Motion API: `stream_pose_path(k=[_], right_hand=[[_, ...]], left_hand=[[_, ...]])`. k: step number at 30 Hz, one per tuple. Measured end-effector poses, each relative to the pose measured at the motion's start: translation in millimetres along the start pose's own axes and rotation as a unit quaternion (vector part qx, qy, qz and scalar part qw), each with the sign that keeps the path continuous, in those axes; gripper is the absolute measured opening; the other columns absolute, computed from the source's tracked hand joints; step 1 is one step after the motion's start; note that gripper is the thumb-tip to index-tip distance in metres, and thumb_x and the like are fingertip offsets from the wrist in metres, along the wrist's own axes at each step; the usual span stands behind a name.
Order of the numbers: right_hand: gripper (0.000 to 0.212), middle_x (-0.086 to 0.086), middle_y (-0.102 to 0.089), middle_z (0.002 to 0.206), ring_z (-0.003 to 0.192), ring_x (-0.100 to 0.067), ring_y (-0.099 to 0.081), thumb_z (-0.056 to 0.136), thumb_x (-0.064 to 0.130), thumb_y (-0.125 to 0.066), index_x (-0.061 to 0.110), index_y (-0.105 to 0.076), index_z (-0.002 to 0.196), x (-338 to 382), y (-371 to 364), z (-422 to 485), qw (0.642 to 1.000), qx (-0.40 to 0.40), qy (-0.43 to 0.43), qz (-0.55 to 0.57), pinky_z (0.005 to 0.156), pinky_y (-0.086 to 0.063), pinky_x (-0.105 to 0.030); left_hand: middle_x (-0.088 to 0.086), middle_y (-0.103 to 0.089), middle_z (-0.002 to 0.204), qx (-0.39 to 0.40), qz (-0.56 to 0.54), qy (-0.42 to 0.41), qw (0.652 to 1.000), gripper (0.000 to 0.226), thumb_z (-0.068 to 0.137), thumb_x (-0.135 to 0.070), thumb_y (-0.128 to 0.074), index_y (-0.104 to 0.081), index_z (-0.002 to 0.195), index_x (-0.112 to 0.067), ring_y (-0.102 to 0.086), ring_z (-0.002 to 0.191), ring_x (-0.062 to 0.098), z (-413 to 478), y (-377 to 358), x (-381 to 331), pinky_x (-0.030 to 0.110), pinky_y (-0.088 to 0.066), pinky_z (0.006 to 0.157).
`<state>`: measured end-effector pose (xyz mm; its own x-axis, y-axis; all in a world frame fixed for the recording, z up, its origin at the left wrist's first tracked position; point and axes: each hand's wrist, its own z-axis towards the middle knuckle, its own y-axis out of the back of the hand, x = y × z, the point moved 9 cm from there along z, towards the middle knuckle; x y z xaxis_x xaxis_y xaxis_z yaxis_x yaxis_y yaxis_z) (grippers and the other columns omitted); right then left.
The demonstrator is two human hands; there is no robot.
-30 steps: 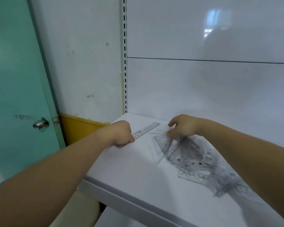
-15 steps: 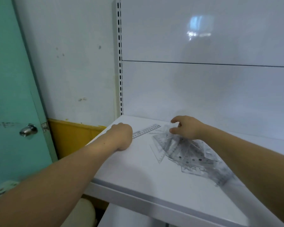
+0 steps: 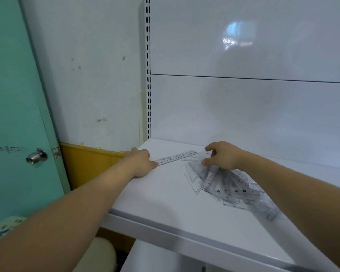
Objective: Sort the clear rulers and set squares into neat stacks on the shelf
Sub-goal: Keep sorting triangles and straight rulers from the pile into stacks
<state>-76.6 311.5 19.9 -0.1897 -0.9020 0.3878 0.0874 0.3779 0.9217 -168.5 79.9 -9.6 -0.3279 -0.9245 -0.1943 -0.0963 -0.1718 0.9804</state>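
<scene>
Left hand [image 3: 143,161], fingers curled, holds the end of a lone ruler [image 3: 177,157] left of the pile [image 3: 232,187] on the shelf [image 3: 165,205]. The right hand [image 3: 222,156] pinches a clear piece [image 3: 198,163] at the pile's far end. Thin, stiff, probably slick plastic, best taken by an edge. Since earlier, the right fingers have spread wider; the left hand stays put.

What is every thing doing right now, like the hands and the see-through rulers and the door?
left hand, curled on the near end of the single ruler.
right hand, pinching a clear set square, tilted up off the pile.
single ruler, flat on the shelf.
pile, jumbled, not stacked yet.
teal door, cannot tell if latched.
</scene>
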Motion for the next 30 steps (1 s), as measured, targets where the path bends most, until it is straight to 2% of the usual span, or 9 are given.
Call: stream_pose_path(k=[3,8,12,15,17,19,22,26,30], right_hand=[[0.065,0.002,-0.052,0.112,0.101,-0.015,-0.048,0.082,0.045,-0.067,0.018,-0.046,0.136,2.6,-1.3,3.4,1.0,0.001,0.001,-0.007,0.091,-0.038,-0.026],[0.065,0.003,-0.051,0.111,0.1,-0.016,-0.049,0.081,0.045,-0.068,0.019,-0.046,0.136,10.2,-6.1,9.8,1.0,0.011,0.002,-0.004,0.09,-0.039,-0.027],[0.064,0.003,-0.05,0.11,0.101,-0.015,-0.047,0.081,0.044,-0.069,0.02,-0.046,0.136,18.3,-8.4,15.0,1.0,0.003,0.008,-0.001,0.089,-0.038,-0.026],[0.066,0.0,-0.05,0.117,0.107,-0.017,-0.048,0.083,0.044,-0.067,0.018,-0.043,0.139,25.1,-6.6,16.5,1.0,-0.009,0.011,0.003,0.093,-0.038,-0.027],[0.073,-0.003,-0.046,0.135,0.116,-0.02,-0.048,0.084,0.045,-0.065,0.015,-0.037,0.144,27.9,-6.0,15.6,1.0,-0.004,0.004,0.011,0.097,-0.039,-0.029],[0.081,-0.005,-0.039,0.146,0.126,-0.023,-0.044,0.083,0.047,-0.065,0.013,-0.029,0.147,29.2,-6.3,13.6,1.0,0.011,-0.005,0.01,0.103,-0.036,-0.032],[0.082,-0.007,-0.038,0.145,0.13,-0.025,-0.04,0.085,0.047,-0.063,0.01,-0.026,0.148,29.5,-1.5,8.9,1.0,0.009,-0.005,-0.011,0.104,-0.033,-0.033],[0.078,-0.007,-0.043,0.14,0.125,-0.023,-0.044,0.088,0.046,-0.059,0.012,-0.024,0.148,25.9,16.4,-6.1,0.999,-0.046,-0.006,-0.025,0.099,-0.034,-0.03],[0.074,-0.004,-0.051,0.127,0.104,-0.017,-0.047,0.089,0.044,-0.059,0.014,-0.026,0.148,12.9,38.6,-39.7,0.99,-0.137,-0.019,-0.019,0.09,-0.036,-0.027]], left_hand=[[0.014,-0.04,0.14,-0.016,-0.008,0.002,1.0,0.055,0.096,-0.05,-0.038,-0.04,0.138,-0.015,-0.043,0.125,0.031,0.9,-1.1,7.9,0.033,-0.038,0.098],[0.012,-0.058,0.121,-0.058,-0.026,0.009,0.998,0.037,0.099,-0.036,-0.036,-0.055,0.115,-0.008,-0.053,0.103,0.027,1.7,6.3,30.0,0.028,-0.038,0.077],[0.011,-0.061,0.101,-0.093,-0.031,0.006,0.995,0.025,0.099,-0.028,-0.04,-0.054,0.092,-0.009,-0.05,0.083,0.023,1.0,14.3,41.5,0.029,-0.037,0.068],[0.012,-0.059,0.105,-0.127,-0.008,0.007,0.992,0.02,0.097,-0.021,-0.041,-0.054,0.102,-0.007,-0.055,0.089,0.027,-3.9,21.5,44.6,0.031,-0.04,0.072],[0.015,-0.052,0.111,-0.147,0.007,0.008,0.989,0.02,0.095,-0.015,-0.038,-0.049,0.111,-0.007,-0.051,0.097,0.029,-7.0,24.7,44.2,0.032,-0.039,0.078],[0.016,-0.047,0.115,-0.148,-0.002,0.002,0.989,0.028,0.097,-0.022,-0.037,-0.046,0.119,-0.007,-0.047,0.103,0.03,-7.8,25.1,41.8,0.032,-0.037,0.083],[0.016,-0.043,0.121,-0.132,-0.063,-0.016,0.989,0.047,0.097,-0.045,-0.039,-0.045,0.128,-0.01,-0.043,0.111,0.031,-10.3,26.0,35.3,0.035,-0.037,0.09],[0.012,-0.044,0.118,-0.157,-0.103,-0.082,0.979,0.043,0.097,-0.038,-0.045,-0.045,0.133,-0.015,-0.043,0.112,0.03,-20.1,39.3,15.8,0.032,-0.036,0.088],[0.004,-0.053,0.106,-0.18,-0.175,-0.147,0.957,0.047,0.093,-0.039,-0.054,-0.048,0.134,-0.016,-0.051,0.1,0.024,-35.0,55.4,-12.0,0.03,-0.038,0.081]])
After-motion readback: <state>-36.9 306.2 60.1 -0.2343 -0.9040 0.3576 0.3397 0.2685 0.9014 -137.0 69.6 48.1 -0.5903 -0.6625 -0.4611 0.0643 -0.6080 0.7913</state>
